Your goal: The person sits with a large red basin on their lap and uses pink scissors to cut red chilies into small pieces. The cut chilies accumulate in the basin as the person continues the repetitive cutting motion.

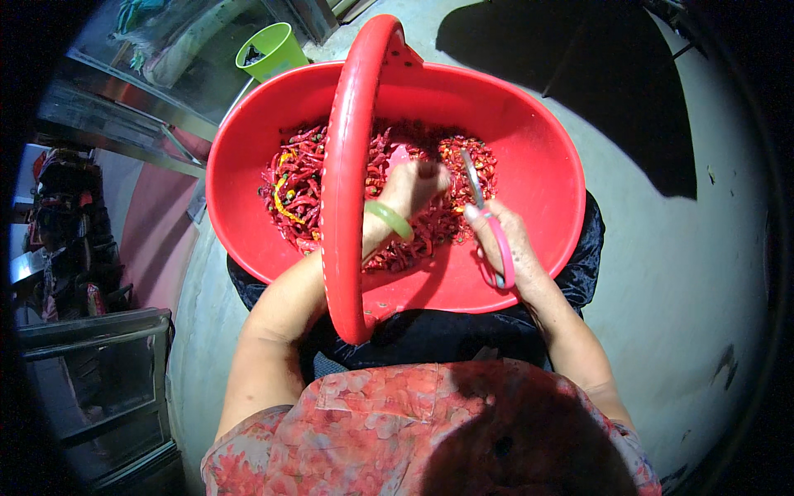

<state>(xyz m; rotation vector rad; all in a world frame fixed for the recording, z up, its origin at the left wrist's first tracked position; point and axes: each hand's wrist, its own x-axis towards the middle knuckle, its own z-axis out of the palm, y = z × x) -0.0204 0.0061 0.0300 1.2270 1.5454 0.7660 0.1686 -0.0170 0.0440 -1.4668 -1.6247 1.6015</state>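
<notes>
A red plastic basket [539, 142] with an arched handle rests on my lap. Whole dried red chilies [304, 204], a few of them yellow, lie on its left side, and cut chili pieces [474, 164] lie toward the right. My left hand [419, 186], below a green bangle, is over the chilies with its fingers curled; shadow hides whether it holds any. In my right hand [505, 239] is a pair of scissors [473, 180] with pink handles, its blades pointing up over the cut pieces.
The basket's tall red handle [350, 180] arches over my left forearm. Beyond the rim at the upper left stands a green bin [282, 53]. Glass-paned metal frames [93, 372] are at the left, and grey floor [670, 279] lies around, with a large dark shadow at the upper right.
</notes>
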